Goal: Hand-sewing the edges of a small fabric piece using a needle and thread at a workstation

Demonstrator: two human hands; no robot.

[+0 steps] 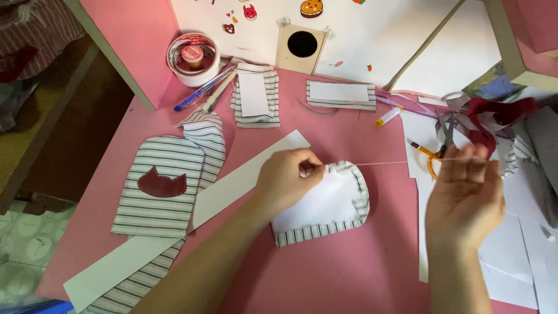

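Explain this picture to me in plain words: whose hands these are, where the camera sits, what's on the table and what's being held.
There is no machine here: these are a person's two bare hands, filmed by a camera worn on their head and looking down at a pink table.

The left hand pinches the edge of a striped fabric piece with white paper on it. The right hand is raised, fingers closed, pulling a thin thread taut from that fabric.

Around them lie a striped pouch with a dark red cat shape, a long white paper strip, two smaller striped pieces, a roll of tape, a blue pen and orange-handled scissors.
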